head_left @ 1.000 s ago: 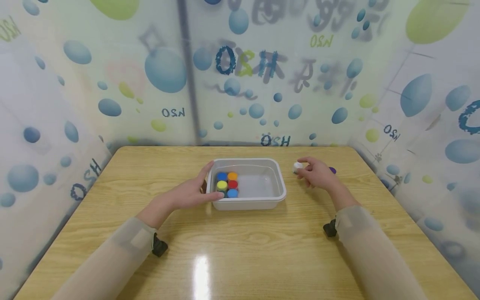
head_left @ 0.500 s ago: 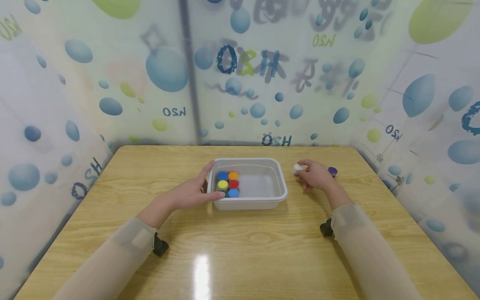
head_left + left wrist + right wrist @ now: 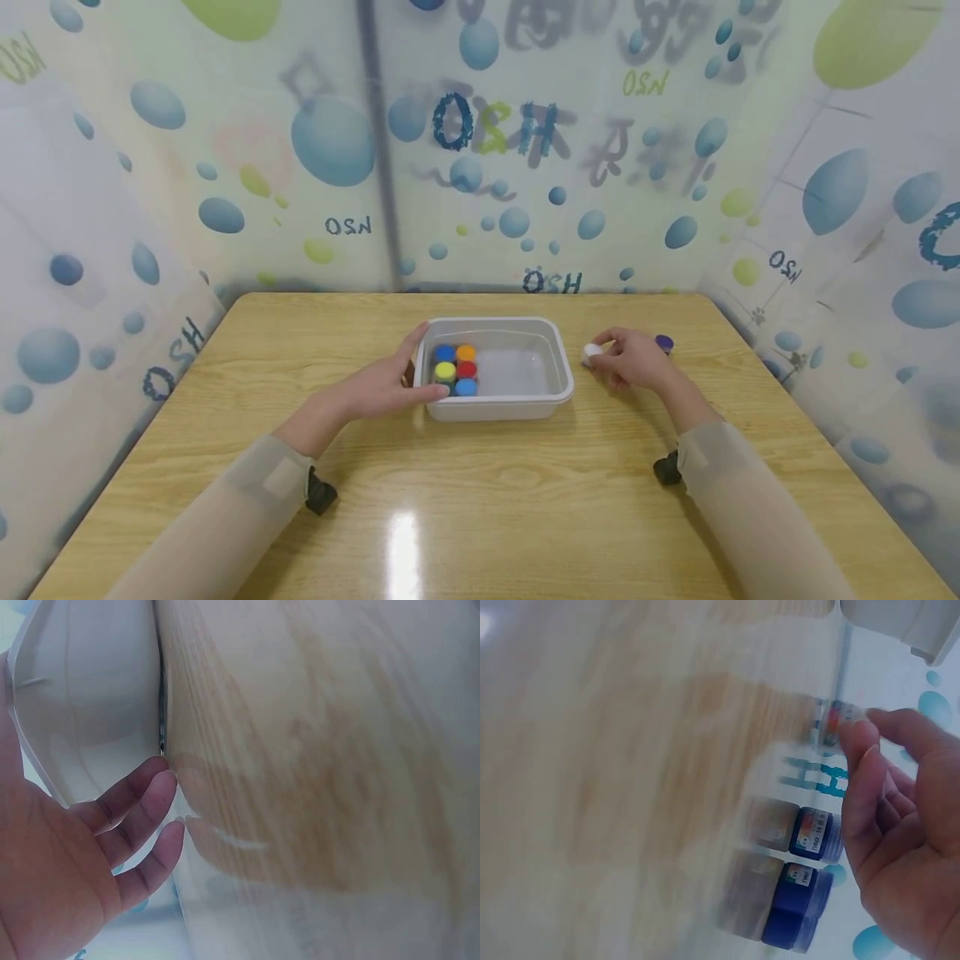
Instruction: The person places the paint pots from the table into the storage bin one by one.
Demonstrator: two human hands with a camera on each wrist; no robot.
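Observation:
My right hand (image 3: 630,360) pinches a small paint jar with a white lid (image 3: 592,354) just right of the white plastic tub (image 3: 498,408). In the right wrist view, thumb and fingertips meet on this jar (image 3: 834,724), which has a colourful label. My left hand (image 3: 378,385) holds the tub's left end, its thumb along the front rim. The left wrist view shows its other fingers (image 3: 139,817) loosely bent by the tub's outer wall. Several paint jars (image 3: 466,369) with blue, orange, yellow, red and light blue lids stand at the tub's left; the thumb partly hides another.
A purple-lidded jar (image 3: 664,342) stands behind my right hand. In the right wrist view, dark blue jars (image 3: 812,832) stand beside that hand on the glossy wooden table (image 3: 480,500). A printed curtain (image 3: 480,192) rises behind the table's far edge.
My right hand has moved slightly toward me with the white-lidded jar. More of the purple-lidded jar shows behind it. The left hand and tub have stayed put.

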